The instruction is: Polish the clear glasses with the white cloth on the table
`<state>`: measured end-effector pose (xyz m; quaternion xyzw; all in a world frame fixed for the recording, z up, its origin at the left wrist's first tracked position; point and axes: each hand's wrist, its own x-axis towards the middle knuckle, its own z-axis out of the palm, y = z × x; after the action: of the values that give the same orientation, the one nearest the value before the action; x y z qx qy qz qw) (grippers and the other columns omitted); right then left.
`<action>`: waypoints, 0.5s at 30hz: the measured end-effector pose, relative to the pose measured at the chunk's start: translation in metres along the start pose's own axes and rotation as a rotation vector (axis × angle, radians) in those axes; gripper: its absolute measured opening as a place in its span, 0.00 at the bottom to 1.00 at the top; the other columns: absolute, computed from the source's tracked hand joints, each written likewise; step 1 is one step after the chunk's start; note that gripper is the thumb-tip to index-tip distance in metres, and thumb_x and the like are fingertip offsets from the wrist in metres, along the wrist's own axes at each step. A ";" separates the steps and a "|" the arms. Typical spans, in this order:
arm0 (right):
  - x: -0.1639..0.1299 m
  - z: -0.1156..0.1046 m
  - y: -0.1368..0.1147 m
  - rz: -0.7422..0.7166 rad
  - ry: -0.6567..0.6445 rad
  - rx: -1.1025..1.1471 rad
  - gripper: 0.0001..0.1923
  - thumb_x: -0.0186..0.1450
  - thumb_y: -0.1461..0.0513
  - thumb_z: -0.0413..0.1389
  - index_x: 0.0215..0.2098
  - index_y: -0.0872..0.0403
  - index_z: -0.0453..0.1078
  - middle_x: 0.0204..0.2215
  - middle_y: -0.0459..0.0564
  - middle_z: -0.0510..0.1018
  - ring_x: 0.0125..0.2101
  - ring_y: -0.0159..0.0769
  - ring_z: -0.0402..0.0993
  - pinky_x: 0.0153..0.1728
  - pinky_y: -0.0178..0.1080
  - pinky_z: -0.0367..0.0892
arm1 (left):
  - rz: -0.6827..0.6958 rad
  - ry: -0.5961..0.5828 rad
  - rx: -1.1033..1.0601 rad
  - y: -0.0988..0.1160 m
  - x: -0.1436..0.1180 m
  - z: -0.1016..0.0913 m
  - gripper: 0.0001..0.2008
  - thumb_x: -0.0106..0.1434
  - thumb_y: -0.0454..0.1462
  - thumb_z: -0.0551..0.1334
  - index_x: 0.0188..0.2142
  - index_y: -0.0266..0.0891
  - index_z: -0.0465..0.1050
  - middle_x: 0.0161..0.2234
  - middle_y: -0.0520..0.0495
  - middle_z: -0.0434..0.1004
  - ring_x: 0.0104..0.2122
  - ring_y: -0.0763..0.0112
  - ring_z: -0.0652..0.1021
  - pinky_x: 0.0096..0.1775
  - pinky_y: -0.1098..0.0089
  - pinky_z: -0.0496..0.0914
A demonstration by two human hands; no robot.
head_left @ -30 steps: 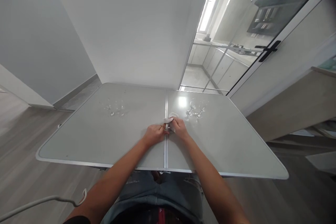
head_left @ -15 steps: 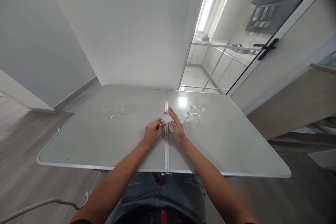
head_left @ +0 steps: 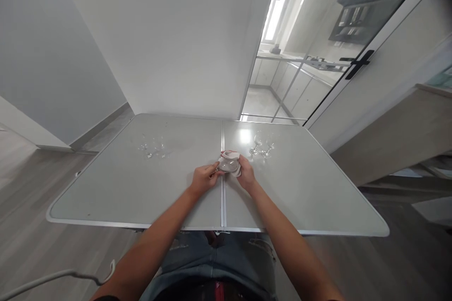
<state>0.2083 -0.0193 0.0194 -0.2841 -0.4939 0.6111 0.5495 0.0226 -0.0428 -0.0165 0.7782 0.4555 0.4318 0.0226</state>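
Over the seam in the middle of the table, a clear stemmed glass (head_left: 228, 165) lies tilted on its side between my hands. My left hand (head_left: 204, 178) is closed, pinching the glass at its left end, where the stem and foot are mostly hidden by the fingers. A white cloth (head_left: 231, 154) is bunched around the bowl of the glass. My right hand (head_left: 247, 175) is closed on that cloth and presses it against the bowl from the right; some of its fingers are behind the cloth.
Two clear stemmed glasses (head_left: 254, 150) stand on the table (head_left: 141, 197) to the right. Faint, transparent glassware (head_left: 149, 154) stands to the left; its exact number is hard to tell. A white wall (head_left: 187, 56) and a glazed door (head_left: 291, 89) border the far edge.
My right hand has turned from lying flat along the cloth to curling around it. The bowl of the glass now shows, with the cloth wrapped behind it.
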 end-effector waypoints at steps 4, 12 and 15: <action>-0.003 0.007 0.007 -0.047 0.011 -0.079 0.25 0.71 0.49 0.49 0.61 0.49 0.68 0.55 0.53 0.77 0.57 0.45 0.72 0.59 0.51 0.67 | -0.175 0.100 -0.087 -0.002 0.003 0.000 0.17 0.68 0.46 0.61 0.47 0.37 0.79 0.24 0.51 0.76 0.22 0.76 0.70 0.29 0.74 0.65; -0.007 0.004 -0.007 -0.447 -0.190 -0.707 0.23 0.73 0.53 0.46 0.62 0.46 0.68 0.66 0.49 0.65 0.68 0.44 0.54 0.69 0.53 0.48 | -0.070 0.024 0.009 0.001 0.007 -0.003 0.15 0.68 0.45 0.60 0.32 0.37 0.76 0.20 0.52 0.71 0.20 0.76 0.68 0.26 0.74 0.60; -0.004 -0.004 -0.011 -0.377 -0.200 -0.695 0.21 0.73 0.52 0.47 0.54 0.48 0.75 0.54 0.52 0.77 0.59 0.45 0.69 0.64 0.53 0.59 | 0.086 -0.082 0.034 0.003 0.003 -0.005 0.17 0.68 0.45 0.60 0.25 0.38 0.73 0.19 0.51 0.71 0.19 0.76 0.68 0.25 0.74 0.58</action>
<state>0.2173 -0.0228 0.0277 -0.2965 -0.7653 0.3211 0.4726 0.0221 -0.0436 -0.0101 0.8144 0.4275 0.3923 0.0092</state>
